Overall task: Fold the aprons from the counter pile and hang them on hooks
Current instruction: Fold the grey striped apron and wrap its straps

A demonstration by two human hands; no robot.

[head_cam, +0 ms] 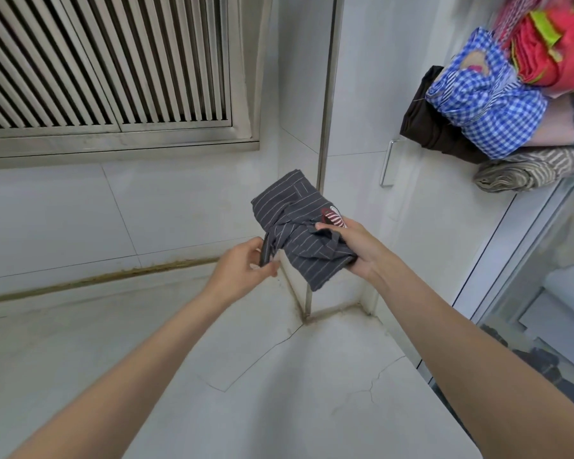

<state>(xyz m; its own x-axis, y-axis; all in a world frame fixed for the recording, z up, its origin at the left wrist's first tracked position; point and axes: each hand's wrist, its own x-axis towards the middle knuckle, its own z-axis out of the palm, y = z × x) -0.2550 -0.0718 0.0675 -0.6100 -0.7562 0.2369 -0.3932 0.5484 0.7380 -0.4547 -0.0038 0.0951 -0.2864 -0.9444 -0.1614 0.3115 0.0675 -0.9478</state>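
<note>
Grey pinstriped apron (pixel 299 233); blue gingham apron (pixel 487 104); brown apron (pixel 424 127).

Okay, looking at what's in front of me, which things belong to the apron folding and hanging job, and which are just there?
Part of the job:
grey striped apron
apron strap
left hand
right hand
bundles hanging at upper right

Just there:
metal vent
metal handle
white counter

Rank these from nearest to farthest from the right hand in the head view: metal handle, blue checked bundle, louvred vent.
From the right hand:
1. Metal handle, just above it on the wall.
2. Blue checked bundle, up and to the right among the hanging cloths.
3. Louvred vent, far upper left.
</note>
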